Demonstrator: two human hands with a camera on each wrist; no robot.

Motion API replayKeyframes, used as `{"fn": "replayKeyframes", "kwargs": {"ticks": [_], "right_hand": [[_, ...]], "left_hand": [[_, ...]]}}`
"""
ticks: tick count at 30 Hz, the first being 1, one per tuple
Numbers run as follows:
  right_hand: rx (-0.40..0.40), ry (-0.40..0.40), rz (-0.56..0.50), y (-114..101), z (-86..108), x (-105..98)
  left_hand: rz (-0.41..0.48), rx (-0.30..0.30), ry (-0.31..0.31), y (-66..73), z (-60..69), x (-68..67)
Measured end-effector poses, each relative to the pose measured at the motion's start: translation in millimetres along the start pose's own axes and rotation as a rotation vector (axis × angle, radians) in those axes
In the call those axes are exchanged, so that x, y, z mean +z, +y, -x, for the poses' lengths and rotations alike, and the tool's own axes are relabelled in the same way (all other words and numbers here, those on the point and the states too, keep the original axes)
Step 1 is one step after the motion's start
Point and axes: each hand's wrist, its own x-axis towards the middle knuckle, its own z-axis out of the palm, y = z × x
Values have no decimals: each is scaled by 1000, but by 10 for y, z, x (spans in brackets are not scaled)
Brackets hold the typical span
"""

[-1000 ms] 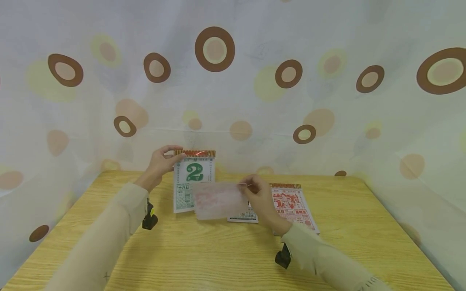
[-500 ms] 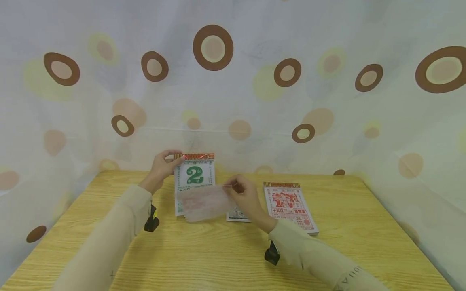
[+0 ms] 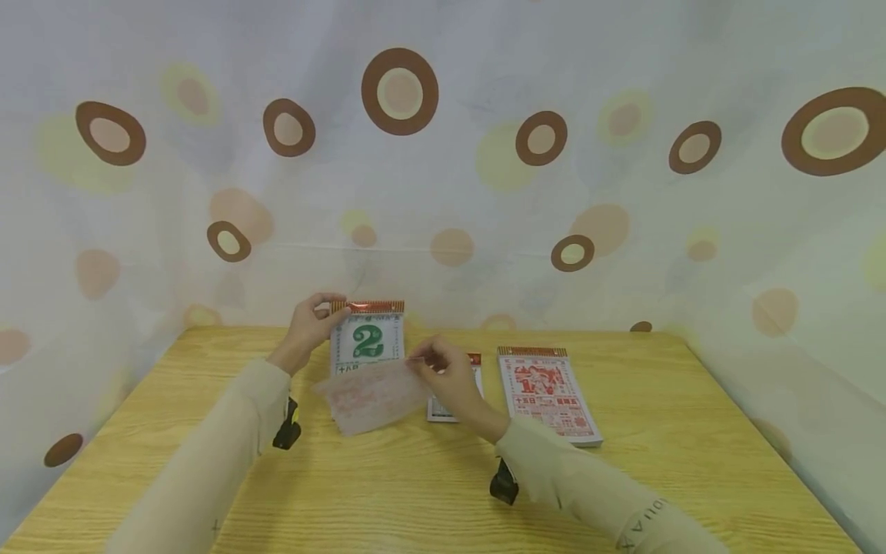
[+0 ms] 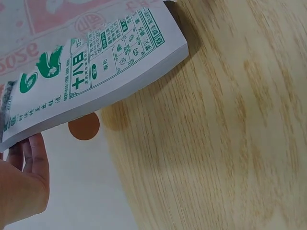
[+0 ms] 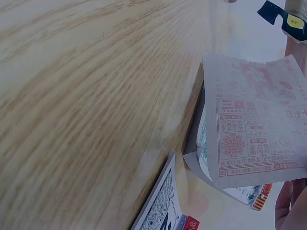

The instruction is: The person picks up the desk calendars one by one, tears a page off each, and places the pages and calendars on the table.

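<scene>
My left hand [image 3: 308, 331] grips the top left corner of a tear-off calendar [image 3: 368, 340] with a green "2" and a red foil header; its thumb lies on the front. The pad stands tilted above the table, its thick edge showing in the left wrist view. My right hand [image 3: 453, 381] pinches one thin loose calendar sheet [image 3: 377, 396] by a corner. That sheet hangs across the pad's lower half, hiding it. In the right wrist view the sheet [image 5: 259, 120] shows red print through from its other side and a ragged edge.
Behind my right hand lies a smaller calendar [image 3: 439, 412] with black print, partly hidden. To its right a red-printed calendar [image 3: 547, 396] lies flat on the wooden table [image 3: 388, 492]. A patterned curtain [image 3: 450, 192] closes off the back and sides.
My right hand has moved left with the loose sheet, which now hangs lower and farther left over the green calendar. My left hand has lowered the calendar slightly. The red-printed calendar is fully uncovered.
</scene>
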Motion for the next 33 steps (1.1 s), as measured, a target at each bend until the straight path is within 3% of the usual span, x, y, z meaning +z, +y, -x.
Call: {"fn": "replayKeyframes", "kwargs": {"ticks": [10,15,25,33], "right_hand": [[25,-66,-33,43,34,38],[29,-95,-47,18,42,12],[158,-21,-73,-47,13,-13],[87,-14,-84,228,17,29]], "left_hand": [[-18,51,-15,-147,11,14],[-26,23,-21,-202,11,10],[-20,1,-33,-239,11,30],[-2,-32,-48,-294,-1,35]]}}
